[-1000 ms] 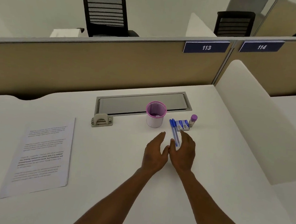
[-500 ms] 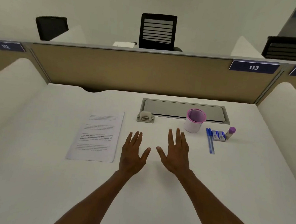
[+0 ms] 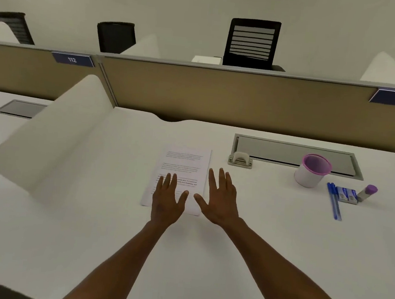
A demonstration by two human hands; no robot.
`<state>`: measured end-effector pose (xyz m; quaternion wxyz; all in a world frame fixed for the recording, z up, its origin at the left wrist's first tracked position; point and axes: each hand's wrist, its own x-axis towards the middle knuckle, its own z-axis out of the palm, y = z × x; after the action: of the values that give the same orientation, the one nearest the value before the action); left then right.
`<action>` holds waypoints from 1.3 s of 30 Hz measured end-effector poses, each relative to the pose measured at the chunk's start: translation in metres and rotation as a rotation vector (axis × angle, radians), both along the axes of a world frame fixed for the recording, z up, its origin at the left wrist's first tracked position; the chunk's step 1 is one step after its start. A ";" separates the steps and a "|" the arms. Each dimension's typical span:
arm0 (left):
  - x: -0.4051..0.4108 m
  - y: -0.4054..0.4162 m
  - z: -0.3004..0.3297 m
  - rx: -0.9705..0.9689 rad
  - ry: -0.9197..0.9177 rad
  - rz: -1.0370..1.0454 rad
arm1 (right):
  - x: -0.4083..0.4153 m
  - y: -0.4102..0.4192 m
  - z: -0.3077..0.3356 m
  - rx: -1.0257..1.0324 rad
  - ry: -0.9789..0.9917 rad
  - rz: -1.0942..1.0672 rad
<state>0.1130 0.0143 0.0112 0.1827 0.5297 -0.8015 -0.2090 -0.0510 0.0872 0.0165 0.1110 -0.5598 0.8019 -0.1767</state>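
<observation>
At the far left, a white curved divider [image 3: 48,139] rises off the white desk [image 3: 268,233] and separates my place from the next one, under the plate numbered 112 [image 3: 72,59]. Just right of it, the printed sheet of paper [image 3: 185,164] lies flat on the desk with its long side running away from me and several blocks of text on it.

My left hand [image 3: 166,203] is over the near half of that sheet, palm down, fingers straight and close together, thumb spread out to the right. It holds nothing, and I cannot tell whether the palm rests on the paper or floats just above it. My right hand [image 3: 221,203] sits just beside it at the sheet's right edge, also palm down with fingers straight and slightly fanned. Its thumb reaches left over the near right corner of the paper, almost meeting my left thumb. This hand grips nothing either.

Further right, near the back, a small grey hole punch [image 3: 240,159] stands at the left end of a grey hatch [image 3: 295,154] set into the desk. A white cup with a pink rim [image 3: 311,171] stands in front of the hatch's right end. Just beside the cup lie two blue pens [image 3: 335,202], then a small blue box [image 3: 347,195] and a purple-capped glue stick [image 3: 368,193], all well apart from my hands.
</observation>
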 end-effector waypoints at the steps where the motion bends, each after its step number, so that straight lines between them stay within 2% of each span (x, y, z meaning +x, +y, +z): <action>1: 0.009 -0.007 -0.002 0.011 -0.017 0.014 | 0.009 -0.006 -0.002 0.033 -0.003 0.016; 7: 0.048 -0.039 -0.017 0.156 -0.109 0.091 | 0.049 -0.033 -0.021 0.326 -0.027 0.066; 10: 0.058 -0.049 -0.023 0.224 -0.154 0.123 | 0.058 -0.033 -0.031 0.389 0.007 0.074; 20: 0.056 -0.066 -0.020 0.226 -0.083 0.190 | 0.061 -0.036 -0.041 0.386 0.111 0.055; 28: 0.050 -0.090 -0.017 0.436 0.271 0.364 | 0.061 -0.036 -0.039 0.398 0.094 0.046; 30: 0.049 -0.095 -0.014 0.456 0.266 0.373 | 0.061 -0.036 -0.039 0.400 0.091 0.045; 33: 0.047 -0.093 -0.011 0.419 0.154 0.278 | 0.061 -0.035 -0.039 0.401 0.082 0.041; 36: 0.045 -0.090 -0.012 0.424 0.114 0.231 | 0.062 -0.035 -0.038 0.398 0.082 0.040; 39: 0.050 -0.090 -0.017 0.448 0.267 0.251 | 0.061 -0.035 -0.038 0.393 0.077 0.042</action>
<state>0.1629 -0.0756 -0.0056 0.1892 0.6198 -0.6323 -0.4245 0.0103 0.0524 -0.0215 0.1910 -0.5501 0.8129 0.0073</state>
